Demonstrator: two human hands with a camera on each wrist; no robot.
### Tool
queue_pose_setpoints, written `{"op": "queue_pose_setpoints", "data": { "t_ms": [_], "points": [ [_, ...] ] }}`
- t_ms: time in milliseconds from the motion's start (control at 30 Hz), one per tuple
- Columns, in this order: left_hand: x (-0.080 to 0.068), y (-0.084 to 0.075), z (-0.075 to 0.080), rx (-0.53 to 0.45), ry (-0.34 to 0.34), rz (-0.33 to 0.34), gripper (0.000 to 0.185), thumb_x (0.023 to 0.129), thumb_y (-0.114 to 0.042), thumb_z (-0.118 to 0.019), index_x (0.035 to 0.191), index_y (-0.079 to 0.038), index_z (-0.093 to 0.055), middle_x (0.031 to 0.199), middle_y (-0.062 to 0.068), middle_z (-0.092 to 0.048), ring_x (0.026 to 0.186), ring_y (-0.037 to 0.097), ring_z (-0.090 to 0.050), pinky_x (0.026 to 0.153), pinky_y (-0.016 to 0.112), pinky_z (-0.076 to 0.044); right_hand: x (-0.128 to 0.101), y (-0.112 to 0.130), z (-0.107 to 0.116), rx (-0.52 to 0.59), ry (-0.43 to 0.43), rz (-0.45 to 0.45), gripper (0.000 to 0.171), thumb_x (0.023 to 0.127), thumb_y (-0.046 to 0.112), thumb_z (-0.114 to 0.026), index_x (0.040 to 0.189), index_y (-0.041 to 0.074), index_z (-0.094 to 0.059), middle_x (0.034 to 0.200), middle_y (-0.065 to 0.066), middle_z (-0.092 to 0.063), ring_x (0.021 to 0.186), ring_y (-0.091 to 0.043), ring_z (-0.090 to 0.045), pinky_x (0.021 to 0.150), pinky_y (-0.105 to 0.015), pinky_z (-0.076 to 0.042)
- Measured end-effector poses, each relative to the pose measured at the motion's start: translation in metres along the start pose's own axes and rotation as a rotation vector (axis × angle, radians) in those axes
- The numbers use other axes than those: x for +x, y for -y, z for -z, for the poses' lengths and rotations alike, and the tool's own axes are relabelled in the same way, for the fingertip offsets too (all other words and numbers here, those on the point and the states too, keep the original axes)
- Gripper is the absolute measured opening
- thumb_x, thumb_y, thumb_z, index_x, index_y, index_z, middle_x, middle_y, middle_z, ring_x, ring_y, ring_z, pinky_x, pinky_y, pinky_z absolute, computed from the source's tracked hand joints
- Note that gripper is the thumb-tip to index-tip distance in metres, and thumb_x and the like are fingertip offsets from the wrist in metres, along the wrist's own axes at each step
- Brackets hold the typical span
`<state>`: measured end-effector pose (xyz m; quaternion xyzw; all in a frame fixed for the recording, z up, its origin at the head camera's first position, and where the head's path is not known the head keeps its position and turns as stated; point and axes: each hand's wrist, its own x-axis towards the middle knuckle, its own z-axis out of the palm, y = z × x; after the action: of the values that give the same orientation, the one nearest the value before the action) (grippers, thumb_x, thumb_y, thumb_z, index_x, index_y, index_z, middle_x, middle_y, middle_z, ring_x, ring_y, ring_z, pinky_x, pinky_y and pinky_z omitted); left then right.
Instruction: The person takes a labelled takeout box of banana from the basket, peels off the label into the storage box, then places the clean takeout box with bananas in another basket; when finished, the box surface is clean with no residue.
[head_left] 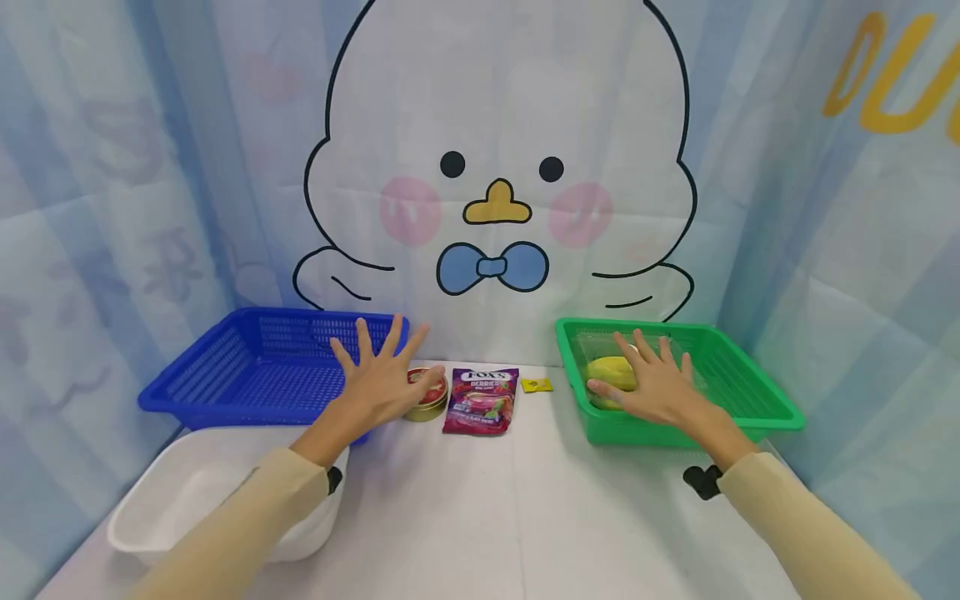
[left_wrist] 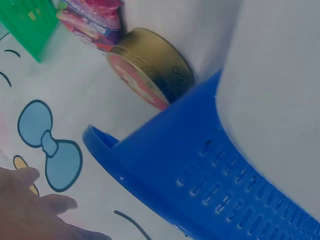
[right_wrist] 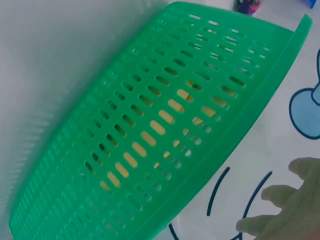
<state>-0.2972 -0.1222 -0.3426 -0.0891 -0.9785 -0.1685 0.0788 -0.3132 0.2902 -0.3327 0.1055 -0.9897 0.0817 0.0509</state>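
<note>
Two spread hands (head_left: 382, 379) (head_left: 652, 385) over blue basket (head_left: 225, 375) and green basket (head_left: 750, 392).

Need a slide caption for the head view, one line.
Left hand spread over blue basket; right hand spread over green basket.

The white table (head_left: 525, 500) carries blue basket (head_left: 247, 367), green basket (head_left: 750, 400) (slotted), tin (head_left: 427, 398), candy bag (head_left: 480, 402).
</note>
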Motion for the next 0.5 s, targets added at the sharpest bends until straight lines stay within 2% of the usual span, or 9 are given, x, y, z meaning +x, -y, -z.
{"op": "queue_pose_setpoints", "data": {
  "t_ms": [267, 500],
  "points": [
    [0.003, -0.012, -0.005, -0.029, 0.010, -0.021, 0.084, 0.101, -0.071, -0.042, 0.171, -0.033, -0.014, 0.180, 0.014, 0.003, 0.157, 0.060, 0.021, 0.116, 0.085, 0.021, 0.004, -0.014, 0.007, 0.040, 0.018, -0.030, 0.103, 0.098, 0.076, -0.049, 0.172, 0.016, -0.009, 0.175, -0.032, -0.007, 0.155, -0.069, 0.000, 0.116, -0.090, -0.002],
    [0.005, -0.029, -0.009, -0.076, 0.023, -0.034, 0.084, 0.101, -0.071, -0.042, 0.171, -0.033, -0.014, 0.181, 0.014, 0.000, 0.159, 0.059, 0.017, 0.119, 0.084, 0.018, 0.013, -0.033, 0.016, 0.075, 0.045, -0.086, 0.107, 0.098, 0.079, -0.043, 0.171, 0.009, -0.007, 0.172, -0.037, -0.008, 0.151, -0.074, -0.004, 0.111, -0.093, -0.008]
  ]
}}
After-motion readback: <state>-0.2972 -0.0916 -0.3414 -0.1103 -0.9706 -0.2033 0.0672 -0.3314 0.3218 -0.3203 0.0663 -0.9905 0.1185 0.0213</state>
